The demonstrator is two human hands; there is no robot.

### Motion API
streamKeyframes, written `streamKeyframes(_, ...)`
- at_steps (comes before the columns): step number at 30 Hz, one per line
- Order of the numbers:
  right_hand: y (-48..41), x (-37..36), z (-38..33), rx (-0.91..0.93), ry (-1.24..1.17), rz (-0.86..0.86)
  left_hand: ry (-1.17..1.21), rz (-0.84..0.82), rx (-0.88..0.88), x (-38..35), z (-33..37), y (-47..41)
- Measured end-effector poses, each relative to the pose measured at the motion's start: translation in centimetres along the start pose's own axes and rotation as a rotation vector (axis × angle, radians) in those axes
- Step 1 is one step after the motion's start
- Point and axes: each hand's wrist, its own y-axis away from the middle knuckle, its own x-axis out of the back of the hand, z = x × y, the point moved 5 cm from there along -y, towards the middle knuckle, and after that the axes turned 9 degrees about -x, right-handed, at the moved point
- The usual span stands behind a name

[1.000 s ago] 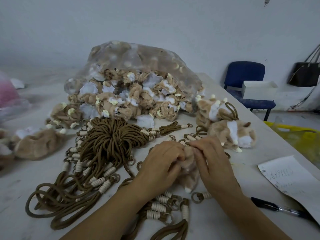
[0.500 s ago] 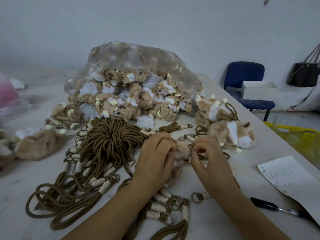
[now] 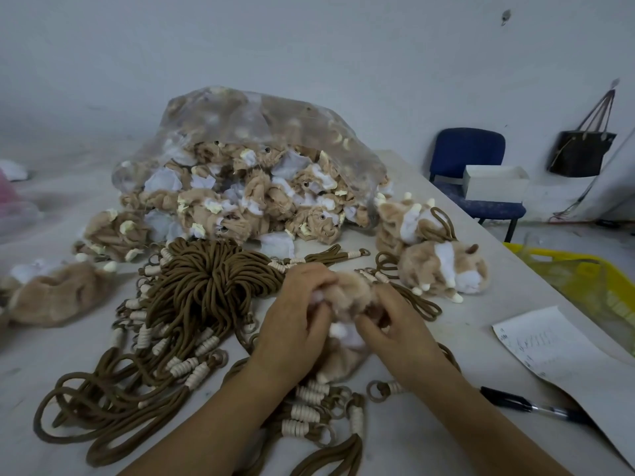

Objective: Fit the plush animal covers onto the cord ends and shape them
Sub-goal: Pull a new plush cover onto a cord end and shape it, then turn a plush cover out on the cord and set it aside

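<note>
Nearest to the person, a heap of cord ends (image 3: pixel 309 403) with cream coils and small rings is lying on the table (image 3: pixel 395 448). A pen (image 3: pixel 529 405) is lying to the right, beside a sheet of paper (image 3: pixel 549 345).

Just behind the heap, both hands are working on one plush cover (image 3: pixel 350 293). The left hand (image 3: pixel 295 324) is gripping its left side with curled fingers, and the right hand (image 3: pixel 395 328) is pinching its right and lower part with bent fingers. The cover is sitting between the two hands, over the near cord ends. It seems that it is being pulled over a cord end, but the end itself is hidden inside.

To do this well, the person should be drawing the fabric down evenly on both sides, not tugging one side only, and then pressing the body round.

The cover is looking soft and crumpled, tan with white patches, and not yet animal-shaped.

Farther back, the big cord bundle (image 3: pixel 206 280) is lying to the left and two finished plush animals (image 3: pixel 443 269) are sitting to the right. Behind them a clear bag (image 3: pixel 247 132) is spilling many more covers.
</note>
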Motion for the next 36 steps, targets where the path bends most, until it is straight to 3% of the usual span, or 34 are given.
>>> streamKeyframes(4, -0.1, 0.1, 0.0, -0.088, -0.078, -0.004, 0.03, -0.034, 0.156, -0.1, -1.1, 0.3)
streamKeyframes(7, -0.7, 1.9, 0.4, -0.216, -0.257, 0.112, 0.06, 0.006, 0.287, 0.3, -2.1, 0.9)
streamKeyframes(13, -3.4, 9.5, 1.7, -0.275, -0.445, 0.471, 0.021, 0.05, 0.339, 0.4, -3.0, 1.2)
streamKeyframes(18, -5.5, 11.9, 6.5, -0.563, -0.464, 0.558, -0.004, 0.02, 0.33, 0.1, -3.0, 1.3)
streamKeyframes(20, -4.9, 11.6, 7.9, -0.628, -0.349, 0.607, -0.009, 0.022, 0.325, 0.1, -3.1, 1.3)
streamKeyframes(21, -4.6, 11.2, 7.8, -0.571, -0.216, 0.634, -0.012, 0.022, 0.324, 0.1, -3.2, 1.4)
streamKeyframes(25, -3.4, 7.7, 4.1, -0.103, 0.466, 0.608, -0.014, 0.006, 0.313, -0.1, -3.2, 1.5)
streamKeyframes(28, -4.0, 5.8, 3.5, 0.024, 0.852, 0.516, -0.003, -0.017, 0.318, -0.2, -3.3, 1.5)
streamKeyframes(32, -5.7, 6.6, 5.6, -0.163, 0.914, 0.414, -0.017, -0.062, 0.325, -0.4, -3.5, 1.7)
streamKeyframes(36, -6.5, 7.4, 8.0, -0.4, 0.689, 0.29, -0.026, -0.099, 0.331, -0.7, -3.4, 1.7)
